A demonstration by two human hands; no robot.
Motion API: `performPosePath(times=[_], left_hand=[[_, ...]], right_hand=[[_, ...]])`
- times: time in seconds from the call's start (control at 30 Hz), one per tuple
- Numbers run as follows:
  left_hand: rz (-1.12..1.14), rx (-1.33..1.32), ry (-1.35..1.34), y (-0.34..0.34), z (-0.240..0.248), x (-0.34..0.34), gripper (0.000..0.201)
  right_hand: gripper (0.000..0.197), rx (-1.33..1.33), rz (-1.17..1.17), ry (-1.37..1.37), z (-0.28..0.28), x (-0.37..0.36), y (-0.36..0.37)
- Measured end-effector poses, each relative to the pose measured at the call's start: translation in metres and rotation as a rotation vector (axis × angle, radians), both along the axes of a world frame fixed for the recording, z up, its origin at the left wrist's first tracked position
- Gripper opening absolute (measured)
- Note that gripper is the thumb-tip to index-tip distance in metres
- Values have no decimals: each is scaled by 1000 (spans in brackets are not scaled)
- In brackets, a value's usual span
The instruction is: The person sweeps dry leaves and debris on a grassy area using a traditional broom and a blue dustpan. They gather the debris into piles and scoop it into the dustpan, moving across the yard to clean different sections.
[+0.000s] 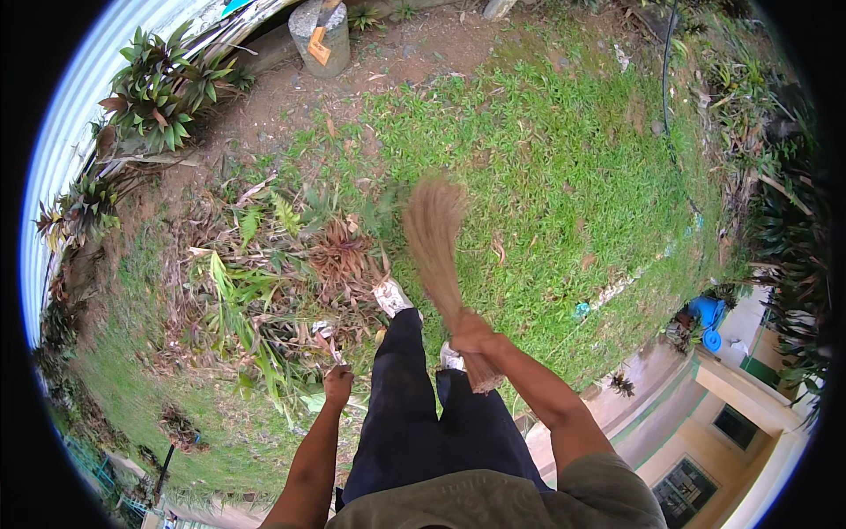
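My right hand [471, 333] is wrapped round the bound part of a stick broom [436, 238]. The broom's long brown bristles fan out forward over the grass and are smeared by motion; its butt end sticks out behind the hand, above my dark trousers. My left hand [338, 385] hangs to the left of my legs, fingers curled into a fist, with nothing visible in it. Beside it and ahead lies a wide heap of cut leaves and dry plant litter [256, 300], green and brown. The broom's bristles are to the right of this heap.
Grass [546, 176] spreads ahead and to the right. A concrete stump [319, 40] stands at the far left, near leafy plants [163, 88] along a corrugated metal fence [66, 150]. A black hose [667, 79] runs down the right side. A house [705, 441] and blue containers [708, 313] stand at lower right.
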State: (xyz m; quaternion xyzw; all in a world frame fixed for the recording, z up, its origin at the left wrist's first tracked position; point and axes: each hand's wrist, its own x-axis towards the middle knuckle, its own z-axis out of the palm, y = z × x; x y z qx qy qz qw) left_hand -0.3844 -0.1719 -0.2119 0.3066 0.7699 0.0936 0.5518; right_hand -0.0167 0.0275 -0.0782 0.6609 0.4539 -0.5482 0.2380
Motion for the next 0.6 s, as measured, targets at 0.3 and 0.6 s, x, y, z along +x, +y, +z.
performPosePath(times=[0.3,0.6], left_hand=[[-4,-73,-127,15,35,8,25],[-363,-35,439,-91,-6,-48,23]], right_hand=[[72,-5,134,203,165,92,-113],[73,261,-612,-409,50,248,-239]])
